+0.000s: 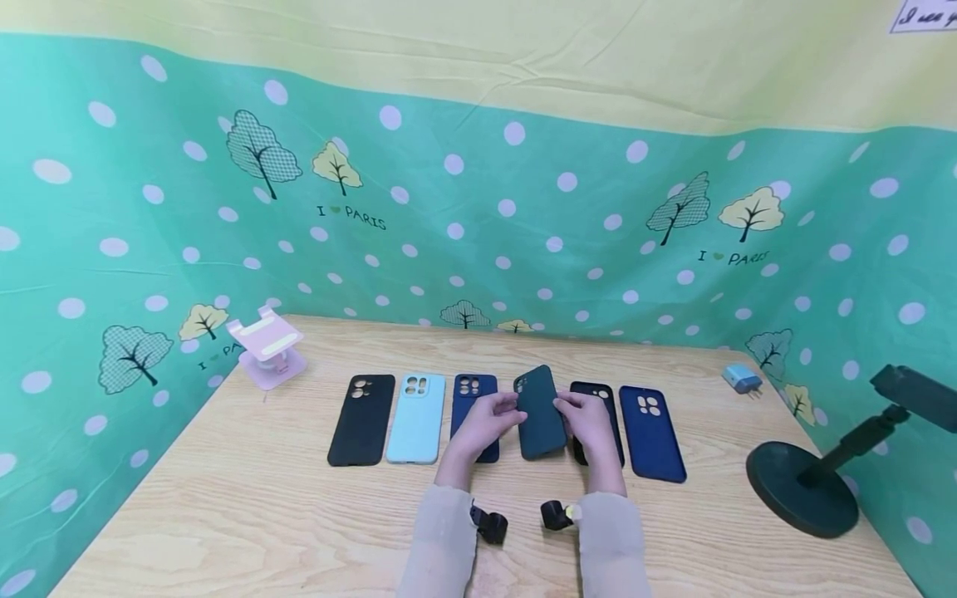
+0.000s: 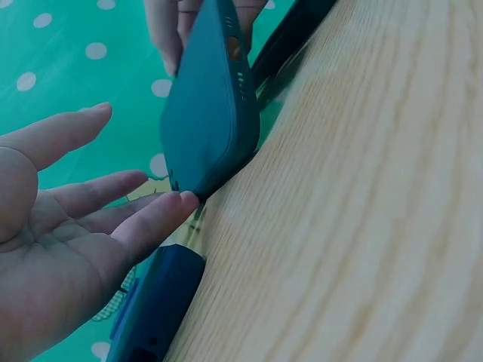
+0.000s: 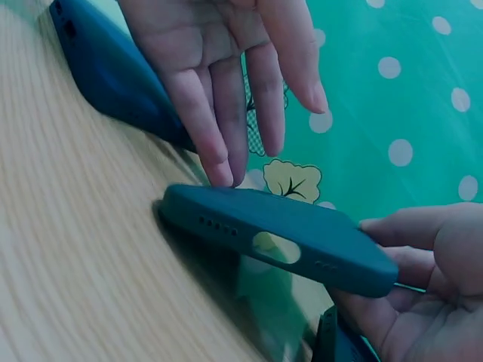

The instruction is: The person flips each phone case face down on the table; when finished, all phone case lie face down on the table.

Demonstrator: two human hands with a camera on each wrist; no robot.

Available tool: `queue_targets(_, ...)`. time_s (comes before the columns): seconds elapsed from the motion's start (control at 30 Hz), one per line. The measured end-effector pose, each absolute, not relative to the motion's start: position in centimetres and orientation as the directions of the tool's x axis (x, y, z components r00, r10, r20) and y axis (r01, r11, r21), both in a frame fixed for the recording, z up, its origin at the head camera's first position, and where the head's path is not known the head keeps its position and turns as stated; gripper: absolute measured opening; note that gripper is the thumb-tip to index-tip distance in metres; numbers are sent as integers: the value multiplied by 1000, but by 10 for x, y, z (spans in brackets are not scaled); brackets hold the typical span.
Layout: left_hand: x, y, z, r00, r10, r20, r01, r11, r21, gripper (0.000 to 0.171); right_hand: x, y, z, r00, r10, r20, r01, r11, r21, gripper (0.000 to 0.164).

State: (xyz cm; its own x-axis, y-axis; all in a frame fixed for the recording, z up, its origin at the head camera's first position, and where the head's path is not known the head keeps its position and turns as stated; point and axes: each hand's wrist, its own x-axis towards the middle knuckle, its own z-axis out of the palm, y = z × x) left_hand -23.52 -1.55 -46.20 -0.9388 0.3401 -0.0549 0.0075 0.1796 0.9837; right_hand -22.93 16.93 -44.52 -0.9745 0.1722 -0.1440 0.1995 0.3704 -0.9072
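Nearest, each sleeve bears a wrist-mounted camera [image 1: 489,526] above the wooden table [image 1: 247,515]. At far right stands a black stand [image 1: 802,490]. Beyond the sleeves, the right hand [image 1: 588,419] pinches the right edge of the dark green case [image 1: 542,419] between thumb and fingers. The left hand [image 1: 489,419] has its fingers extended and thumb apart, fingertips touching the case's left side. The case is tilted, right side raised; contact of its left edge with the wood cannot be confirmed.

Placement status: five cases lie flat in a row. Left of the held case: black case [image 1: 362,419], light blue case [image 1: 416,419], navy case [image 1: 466,407]. Right: second black case [image 1: 611,409], blue case [image 1: 654,432]. The held case, between them, is not yet flat.

Farther back: charger [image 1: 742,379], pink stand [image 1: 271,340], dotted backdrop [image 1: 478,199].
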Motion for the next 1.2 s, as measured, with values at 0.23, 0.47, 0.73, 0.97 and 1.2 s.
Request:
queue_targets(0.23,-236,-16,-461,-942,329,-62,12,217,976,52,-230,168,-446,-973,205,-106,201,529,-824,29)
queue_targets(0.47,-236,-18,-460,-942,330,-61,23,245,969,52,-232,162,-447,-975,220,-27,169,659,-733,23)
queue_targets(0.73,-235,-18,-459,-944,324,-59,36,279,959,51,-229,157,-447,-978,207,16,140,712,-688,21)
queue_targets(0.97,-234,-18,-458,-941,334,-61,36,276,961,52,-228,157,-448,-979,206,2,146,703,-697,22)
queue_targets(1.2,-232,-15,-455,-939,342,-43,51,260,964,53,-226,168,-443,-983,183,8,122,687,-717,26)
